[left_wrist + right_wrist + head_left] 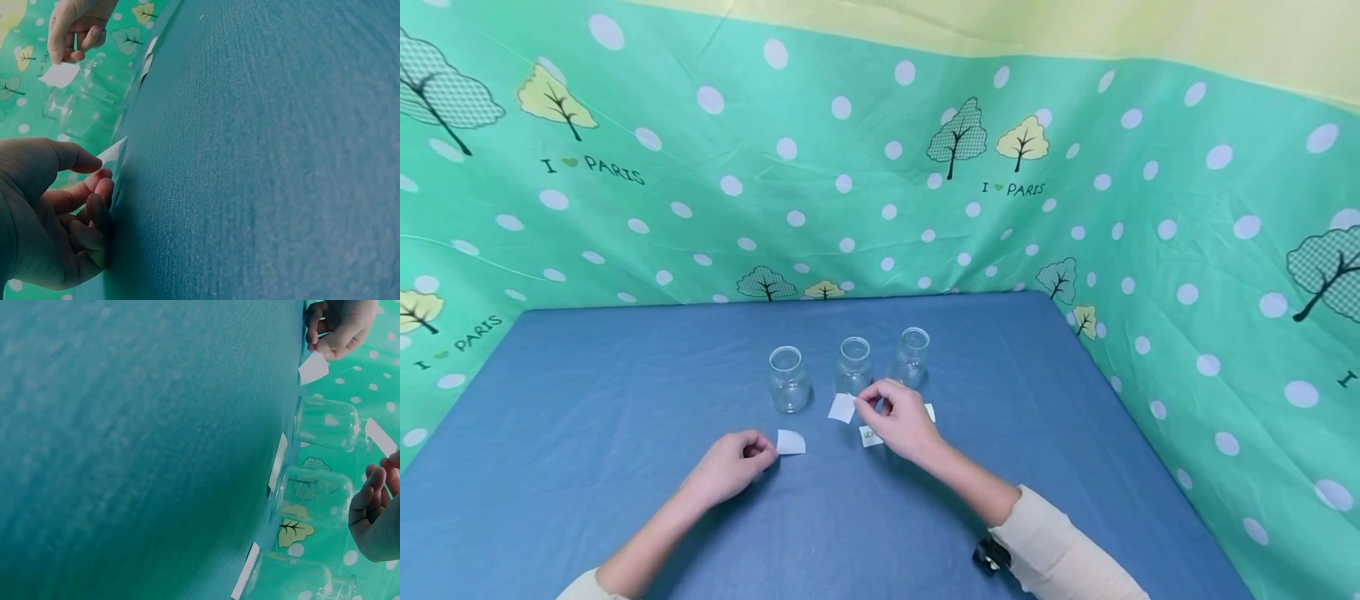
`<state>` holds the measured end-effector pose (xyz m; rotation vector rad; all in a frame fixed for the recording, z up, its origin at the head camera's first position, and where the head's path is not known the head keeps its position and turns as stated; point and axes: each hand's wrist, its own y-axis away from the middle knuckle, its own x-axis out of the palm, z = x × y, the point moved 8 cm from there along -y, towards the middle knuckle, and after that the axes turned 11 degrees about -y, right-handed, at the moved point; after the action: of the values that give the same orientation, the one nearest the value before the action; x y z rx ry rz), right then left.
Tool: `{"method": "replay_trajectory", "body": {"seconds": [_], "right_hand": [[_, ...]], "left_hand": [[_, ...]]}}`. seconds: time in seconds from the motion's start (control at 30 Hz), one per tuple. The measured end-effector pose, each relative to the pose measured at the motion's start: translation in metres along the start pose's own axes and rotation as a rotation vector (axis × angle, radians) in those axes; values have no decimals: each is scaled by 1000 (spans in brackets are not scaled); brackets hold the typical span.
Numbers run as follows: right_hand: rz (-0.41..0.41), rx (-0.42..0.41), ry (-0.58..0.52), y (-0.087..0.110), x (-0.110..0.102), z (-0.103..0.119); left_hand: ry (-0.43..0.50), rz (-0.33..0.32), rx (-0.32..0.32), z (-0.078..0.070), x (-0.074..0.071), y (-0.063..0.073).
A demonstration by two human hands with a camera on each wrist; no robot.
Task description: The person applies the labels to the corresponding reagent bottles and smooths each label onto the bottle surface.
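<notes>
In the head view, the right hand (898, 417) covers part of the lettered slip (870, 437), whose marks are too small to read, and most of a blank-looking slip (931, 412). It also blocks the lower part of the middle jar (854, 360). The left sleeve (589, 587) and right sleeve (1063, 546) run off the bottom edge. The right wrist view crops the right jar (287, 578) below; the left wrist view crops the left hand (56, 209) at the left edge.

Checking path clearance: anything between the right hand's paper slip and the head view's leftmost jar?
Nothing visible stands between the paper slip in the right hand and the leftmost jar. The left hand holds another slip in front of that jar, off the direct line.
</notes>
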<state>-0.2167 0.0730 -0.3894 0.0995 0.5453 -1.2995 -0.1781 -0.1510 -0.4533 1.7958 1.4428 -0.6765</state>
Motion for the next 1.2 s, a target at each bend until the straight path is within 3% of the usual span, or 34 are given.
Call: {"method": "replay_trajectory", "body": {"seconds": [0.3, 0.6, 0.93, 1.2], "right_hand": [[-2, -2, -2, 0, 0, 0], [1, 4, 6, 0, 2, -2], [3, 5, 23, 0, 3, -3], [5, -36, 50, -2, 11, -8]], "left_hand": [[-29, 8, -22, 1, 1, 1], [-145, -44, 18, 1, -3, 1], [-87, -82, 33, -10, -15, -2], [-38, -97, 59, -22, -13, -4]]}}
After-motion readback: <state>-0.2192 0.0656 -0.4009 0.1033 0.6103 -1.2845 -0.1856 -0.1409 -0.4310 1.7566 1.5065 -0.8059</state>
